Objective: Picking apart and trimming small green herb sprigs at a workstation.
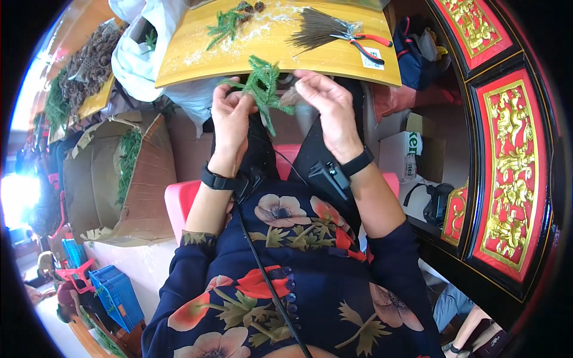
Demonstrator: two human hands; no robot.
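Observation:
My left hand pinches a green artificial pine sprig between thumb and fingers, over my lap just off the table's near edge. Close by on its right, my right hand has its thumb and fingers drawn together. A blurred brownish piece shows at those fingertips, beside the sprig; its kind is unclear. On the yellow table lies a finished-looking pine sprig with small pine cones. Farther right rest a bundle of thin brown wire stems and pliers with red and black handles.
White flakes are scattered over the table. To the left stand a cardboard box with greenery inside, a white plastic bag and a heap of brown cones. A blue crate sits lower left. Red-and-gold carved panels rise at right.

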